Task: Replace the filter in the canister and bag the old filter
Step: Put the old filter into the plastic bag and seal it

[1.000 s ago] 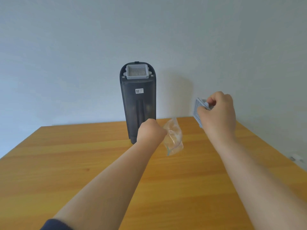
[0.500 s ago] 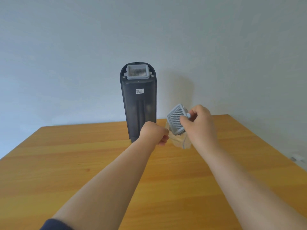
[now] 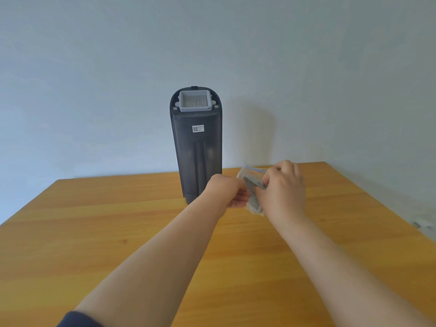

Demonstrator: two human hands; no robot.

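A tall dark grey canister stands upright at the back of the wooden table. A white pleated filter sits in its top. Just right of the canister's base, my left hand pinches one side of a clear zip bag. My right hand holds a grey filter that is partly inside the bag's mouth. Both hands hover a little above the table. The lower part of the bag is hidden behind my right hand.
A pale wall rises right behind the table's far edge. The table's right edge runs diagonally at the right, with a small white object on the floor beyond it.
My right hand has brought the grey filter from the right side over to the bag and pushed it down into the bag's opening. My left hand has kept hold of the bag.
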